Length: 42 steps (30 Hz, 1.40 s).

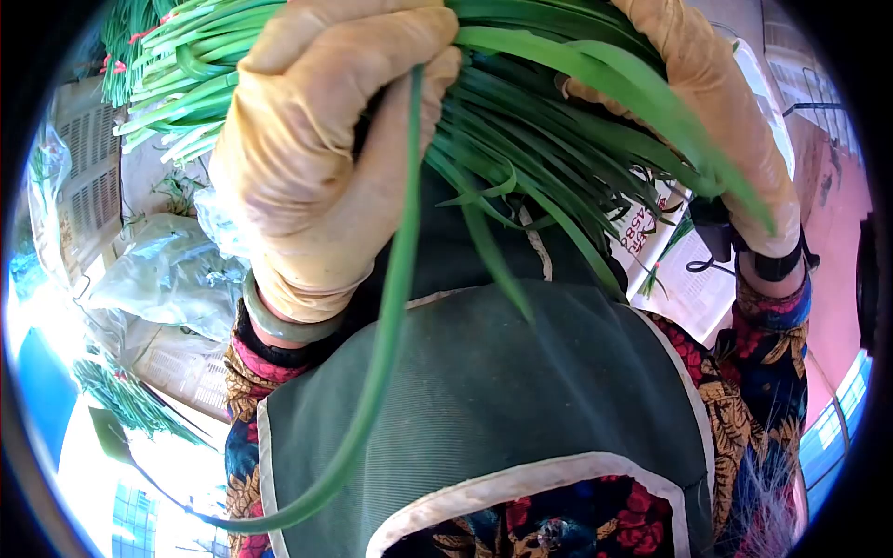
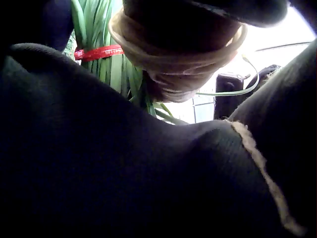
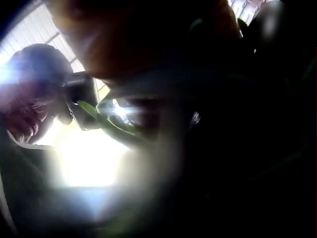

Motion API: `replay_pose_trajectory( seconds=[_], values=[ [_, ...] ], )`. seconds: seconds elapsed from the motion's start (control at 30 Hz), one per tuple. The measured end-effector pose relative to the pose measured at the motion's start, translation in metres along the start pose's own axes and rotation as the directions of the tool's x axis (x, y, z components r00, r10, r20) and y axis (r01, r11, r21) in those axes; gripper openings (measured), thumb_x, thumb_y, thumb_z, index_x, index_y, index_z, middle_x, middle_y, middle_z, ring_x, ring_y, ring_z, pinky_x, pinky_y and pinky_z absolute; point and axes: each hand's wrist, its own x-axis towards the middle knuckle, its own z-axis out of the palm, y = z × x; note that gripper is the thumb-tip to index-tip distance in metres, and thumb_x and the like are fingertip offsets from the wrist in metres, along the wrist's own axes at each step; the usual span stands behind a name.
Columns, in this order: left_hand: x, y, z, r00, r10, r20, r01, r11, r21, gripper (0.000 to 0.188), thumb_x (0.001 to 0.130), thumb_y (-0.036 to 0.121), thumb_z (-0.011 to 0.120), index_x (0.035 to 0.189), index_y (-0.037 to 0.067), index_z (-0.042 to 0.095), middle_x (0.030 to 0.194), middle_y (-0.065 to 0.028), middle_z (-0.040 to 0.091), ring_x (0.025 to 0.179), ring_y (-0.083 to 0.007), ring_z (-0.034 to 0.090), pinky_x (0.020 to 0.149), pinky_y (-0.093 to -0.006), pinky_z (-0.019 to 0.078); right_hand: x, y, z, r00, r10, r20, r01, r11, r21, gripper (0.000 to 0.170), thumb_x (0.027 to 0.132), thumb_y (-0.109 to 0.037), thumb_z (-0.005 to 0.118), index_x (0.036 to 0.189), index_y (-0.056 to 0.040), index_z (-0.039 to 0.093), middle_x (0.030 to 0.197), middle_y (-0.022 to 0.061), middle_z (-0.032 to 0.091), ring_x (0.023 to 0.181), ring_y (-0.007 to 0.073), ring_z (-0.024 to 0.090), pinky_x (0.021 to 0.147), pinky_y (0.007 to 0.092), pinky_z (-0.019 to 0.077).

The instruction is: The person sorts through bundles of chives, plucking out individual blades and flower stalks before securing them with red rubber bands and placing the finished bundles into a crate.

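A thick bunch of garlic chives, pale stems to the left and flat green leaves to the right, spans the top of the head view. My gloved left hand is curled at the bunch and grips a long loose chive leaf, which hangs in a curve over the apron. In the left wrist view, red tape wraps the bunch beside the glove cuff. My gloved right hand holds the leafy end, its fingers partly hidden behind leaves. The right wrist view is dark and blurred, with a leaf tip showing.
More tied chives lie at the upper left. Clear plastic bags rest near plastic crates on the left. Another bunch is lower down. A printed white box stands by the right arm. My dark green apron fills the lower middle.
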Motion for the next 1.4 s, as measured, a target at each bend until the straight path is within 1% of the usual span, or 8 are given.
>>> replay_pose_trajectory(
  seconds=[0.3,0.53,0.67,0.73,0.83,0.93,1.03,1.4],
  values=[
    [0.005,0.004,0.003,0.998,-0.039,-0.044,0.038,0.999,-0.038,0.021,0.077,-0.01,0.076,0.096,-0.002,0.072,0.097,-0.015,0.073,0.092,-0.0229,0.068,0.085,-0.0325,0.0536,0.002,0.034,0.003,0.998,-0.065,0.024,0.06,0.981,0.186,0.052,0.089,-0.02,0.069,0.136,-0.0034,0.053,0.128,0.0126,0.058,0.119,0.0243,0.055,0.104,0.0357,0.0426],
    [0.01,0.011,0.001,0.999,-0.017,-0.03,0.015,0.997,-0.075,0.021,0.075,-0.011,0.076,0.093,-0.002,0.072,0.095,-0.0141,0.072,0.091,-0.0222,0.067,0.083,-0.0318,0.0537,0.008,-0.016,-0.034,0.909,0.349,0.229,-0.415,0.812,0.41,0.051,0.09,-0.017,0.069,0.136,-0.0026,0.052,0.124,0.0109,0.059,0.114,0.0216,0.057,0.1,0.0337,0.0469],
    [0.011,0.008,-0.001,1.0,-0.019,-0.005,0.018,0.993,-0.112,0.021,0.075,-0.011,0.076,0.094,-0.002,0.072,0.096,-0.0139,0.072,0.091,-0.0215,0.067,0.082,-0.031,0.0533,0.012,0.003,-0.029,0.926,0.234,-0.296,-0.216,0.972,0.092,0.044,0.088,-0.012,0.071,0.126,0.002,0.055,0.096,0.0075,0.066,0.087,0.0194,0.067,0.084,0.036,0.0569],
    [0.014,0.01,-0.003,0.998,-0.058,0.01,0.059,0.985,-0.161,0.022,0.075,-0.011,0.077,0.095,-0.002,0.073,0.096,-0.0137,0.072,0.091,-0.0215,0.067,0.082,-0.031,0.0532,0.027,-0.004,-0.055,0.957,-0.027,-0.288,-0.013,0.991,-0.136,0.035,0.087,-0.01,0.07,0.117,0.0023,0.059,0.087,0.0063,0.067,0.078,0.0198,0.068,0.076,0.0371,0.0578],
    [0.012,0.016,0.008,0.996,-0.091,-0.005,0.09,0.985,-0.148,0.023,0.074,-0.01,0.078,0.094,0.0,0.072,0.096,-0.0118,0.072,0.09,-0.0204,0.067,0.079,-0.03,0.0533,0.047,-0.011,-0.086,0.879,-0.446,0.169,0.399,0.881,0.254,0.016,0.086,-0.005,0.069,0.101,-0.0016,0.065,0.077,0.0081,0.065,0.07,0.0232,0.068,0.064,0.0385,0.0544],
    [0.01,0.017,0.009,0.991,-0.136,0.001,0.135,0.986,-0.1,0.025,0.072,-0.009,0.079,0.094,0.002,0.072,0.098,-0.0103,0.071,0.087,-0.0187,0.067,0.077,-0.0287,0.0533,0.045,-0.075,-0.023,0.926,-0.273,-0.259,0.26,0.962,-0.085,0.01,0.083,-0.006,0.069,0.093,-0.0054,0.065,0.074,0.0115,0.063,0.066,0.0273,0.064,0.059,0.0385,0.0488],
    [0.013,0.019,0.006,0.985,-0.172,0.034,0.173,0.984,-0.043,0.029,0.069,-0.007,0.08,0.095,0.004,0.071,0.103,-0.0084,0.071,0.084,-0.016,0.066,0.075,-0.0263,0.0531,0.032,-0.047,-0.005,0.875,-0.411,-0.255,0.293,0.869,-0.398,0.014,0.085,-0.009,0.07,0.098,-0.0052,0.067,0.083,0.0097,0.066,0.071,0.0245,0.065,0.062,0.0334,0.0504],
    [0.025,0.004,-0.011,0.969,-0.001,0.246,-0.08,0.945,0.318,0.052,0.063,0.009,0.085,0.112,0.006,0.068,0.101,-0.0058,0.062,0.092,-0.0246,0.059,0.094,-0.0407,0.0459,-0.039,-0.05,0.007,0.933,-0.02,-0.358,0.006,0.999,-0.039,0.02,0.092,-0.007,0.067,0.111,-0.0024,0.069,0.098,0.0145,0.07,0.076,0.0179,0.069,0.067,0.0258,0.056]
  ],
)
